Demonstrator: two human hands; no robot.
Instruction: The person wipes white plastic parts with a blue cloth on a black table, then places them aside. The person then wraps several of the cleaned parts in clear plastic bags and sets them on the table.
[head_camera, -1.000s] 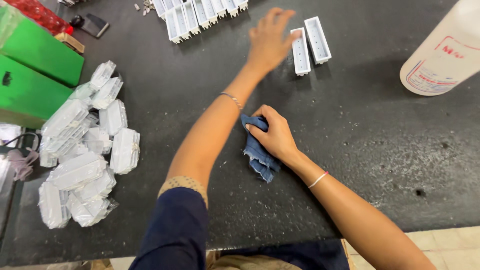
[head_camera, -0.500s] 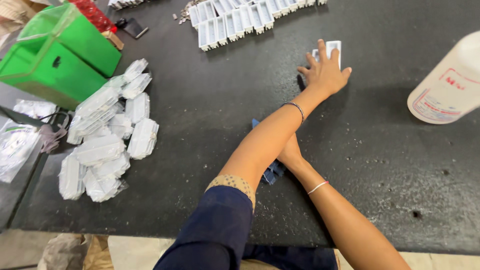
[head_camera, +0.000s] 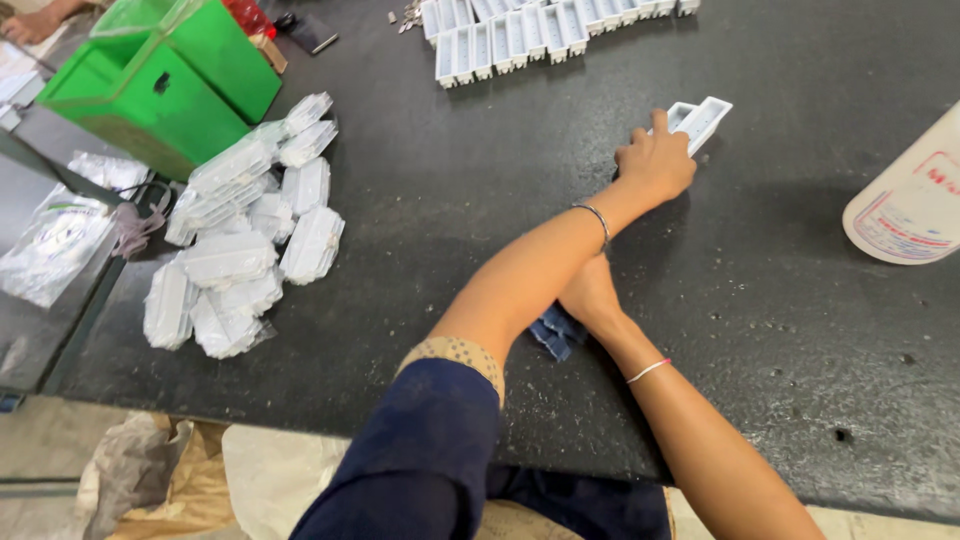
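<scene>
The left hand (head_camera: 655, 160) reaches across the right forearm, its grip closed on a white tray-shaped casing (head_camera: 705, 118) lying flat on the black tabletop (head_camera: 760, 300); a second casing touches it. The right hand (head_camera: 590, 293), nearer than the casing, presses a blue cloth (head_camera: 555, 333); its grip is hidden. Left of the casing, the open green box (head_camera: 160, 85) shows no contents.
</scene>
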